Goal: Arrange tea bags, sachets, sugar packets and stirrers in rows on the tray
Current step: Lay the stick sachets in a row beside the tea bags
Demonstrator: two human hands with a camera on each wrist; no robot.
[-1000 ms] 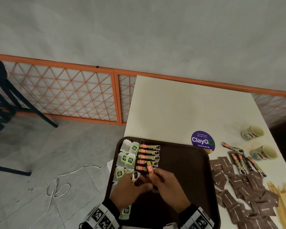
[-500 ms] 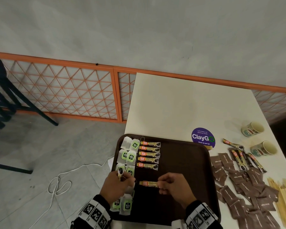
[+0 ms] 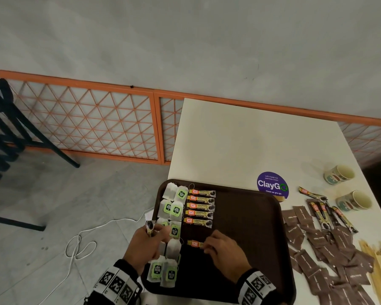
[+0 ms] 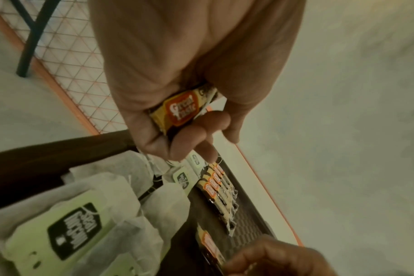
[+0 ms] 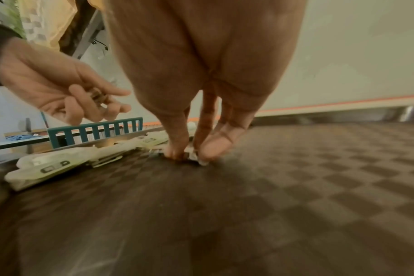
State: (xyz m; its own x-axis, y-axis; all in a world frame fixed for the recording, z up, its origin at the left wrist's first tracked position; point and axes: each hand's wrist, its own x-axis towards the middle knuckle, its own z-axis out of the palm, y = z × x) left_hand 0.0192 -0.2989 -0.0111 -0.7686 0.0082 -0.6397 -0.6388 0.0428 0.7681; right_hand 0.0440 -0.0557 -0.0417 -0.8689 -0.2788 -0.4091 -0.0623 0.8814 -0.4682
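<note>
Tea bags (image 3: 171,208) are lying in a column at the tray's left edge. Just beside them, our left hand (image 3: 150,243) is hovering over the lower tea bags, fingers curled round a spare sachet (image 3: 150,227) held upright. To its right, five sachets (image 3: 201,208) are sitting in a neat stack of rows on the brown tray (image 3: 246,221). Below that stack, with a gap between, our right hand (image 3: 223,253) is pinching the sixth sachet (image 3: 195,243) at its right end and setting it flat on the tray. Farther right, on the desk (image 3: 240,142), sugar packets (image 3: 330,249), more loose sachets (image 3: 327,213) and wooden stirrers (image 3: 376,267) are waiting off the tray.

Doing this step well, we judge, means sliding the sixth sachet up until it sits just below the fifth, orange end lined up with the others, then letting go without dragging it askew. We should also be keeping the left hand high so it is not disturbing the tea bags beneath.

Only the head view is giving us the whole layout and the gap in the column. The left wrist view is showing the printed label of the held sachet (image 4: 183,110) inside the curled fingers, hidden from above. The right wrist view is showing the fingertips (image 5: 177,152) pressing down at the tray surface, though the sachet there is mostly covered.
</note>
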